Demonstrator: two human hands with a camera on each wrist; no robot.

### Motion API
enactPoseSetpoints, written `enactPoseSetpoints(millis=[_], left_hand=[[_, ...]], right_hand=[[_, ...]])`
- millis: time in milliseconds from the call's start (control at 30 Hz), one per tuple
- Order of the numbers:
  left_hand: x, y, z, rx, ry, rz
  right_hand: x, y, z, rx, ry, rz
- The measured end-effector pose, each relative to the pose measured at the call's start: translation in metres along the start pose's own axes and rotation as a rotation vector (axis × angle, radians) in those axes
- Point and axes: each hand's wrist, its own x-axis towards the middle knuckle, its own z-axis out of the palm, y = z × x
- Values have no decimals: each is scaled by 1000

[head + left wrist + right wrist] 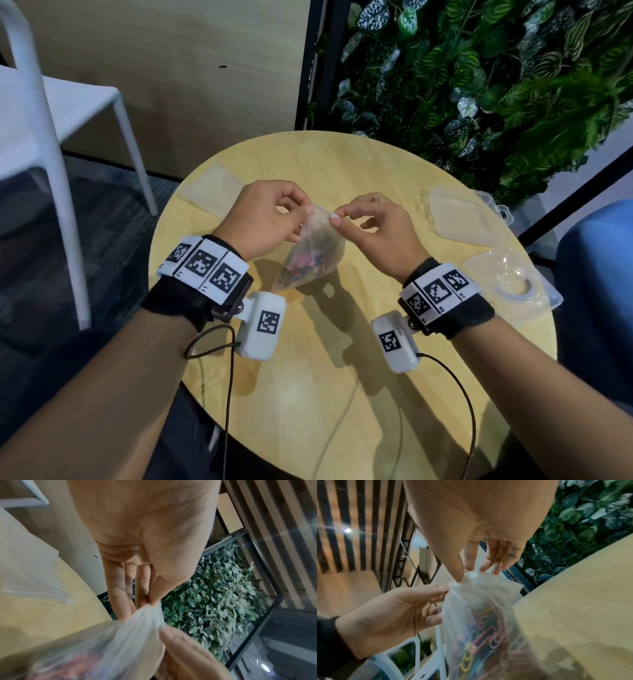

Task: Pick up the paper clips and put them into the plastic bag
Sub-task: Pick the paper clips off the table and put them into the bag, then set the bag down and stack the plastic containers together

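A clear plastic bag hangs above the round wooden table, held up at its mouth by both hands. Coloured paper clips lie bunched in its lower part; in the right wrist view the paper clips show through the bag. My left hand pinches the left side of the top edge, and my right hand pinches the right side. In the left wrist view, my left hand pinches the gathered bag. My right hand pinches the top from above.
Flat empty plastic bags lie on the table at the back left and at the right. A clear plastic case sits near the right edge. A white chair stands left, a plant wall behind, a blue seat right.
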Motion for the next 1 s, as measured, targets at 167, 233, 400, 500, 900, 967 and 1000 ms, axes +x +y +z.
enactPoseSetpoints(millis=[167,233,400,500,900,967,1000], left_hand=[[-1,-1,-12,-132,-56,-277],[-2,-3,-15,-149,-83,-365],[-1,-11,-27,-120,-89,-444],[0,-15,-36,-126,-28,-414],[69,-71,-7,675,194,-308],[80,-81,-10,781,173,-365],[81,-84,-10,808,151,-393]], right_hand=[[-12,7,-4,249,-156,178],[-16,8,-2,318,-187,266],[-10,11,-3,358,-299,467],[-7,21,-10,325,-326,454],[37,106,-63,-832,18,297],[45,128,-91,-1005,1,479],[48,139,-103,-1041,-29,574]])
